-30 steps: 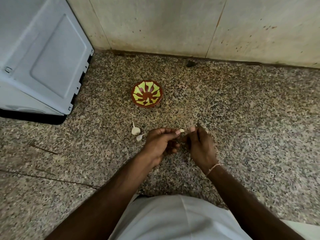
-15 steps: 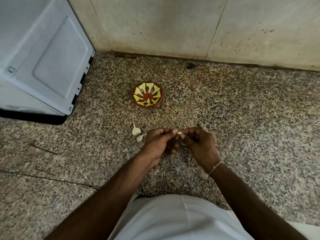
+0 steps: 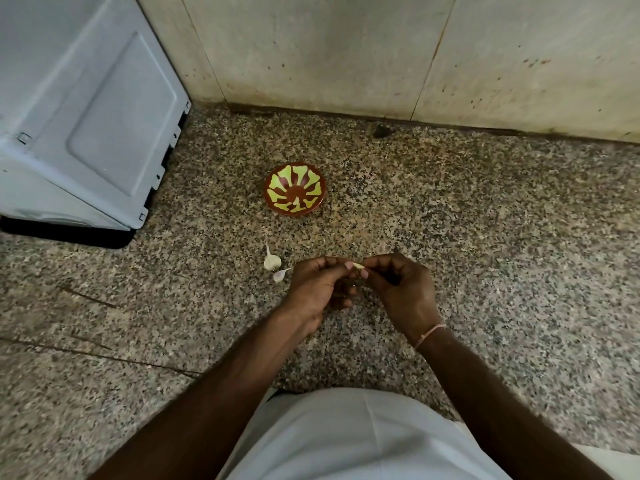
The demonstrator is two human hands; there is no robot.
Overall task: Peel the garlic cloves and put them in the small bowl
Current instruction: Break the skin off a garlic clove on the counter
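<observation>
Both hands meet over the floor (image 3: 485, 237): left hand (image 3: 317, 289) and right hand (image 3: 401, 289) pinch one clove (image 3: 357, 266) between fingertips; bowl (image 3: 295, 189) beyond, two cloves (image 3: 272, 262) just left.

Our two bare forearms with no sleeves reaching them, our left hand (image 3: 320, 289) without rings, our right hand (image 3: 401, 289) likewise unadorned, a thin pinkish thread bracelet (image 3: 427, 336) round our right wrist, a white garment (image 3: 346, 441) over our lap

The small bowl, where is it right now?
In the head view the bowl sits on the floor just left of centre, beyond two garlic cloves and both hands, near the wall.
</observation>
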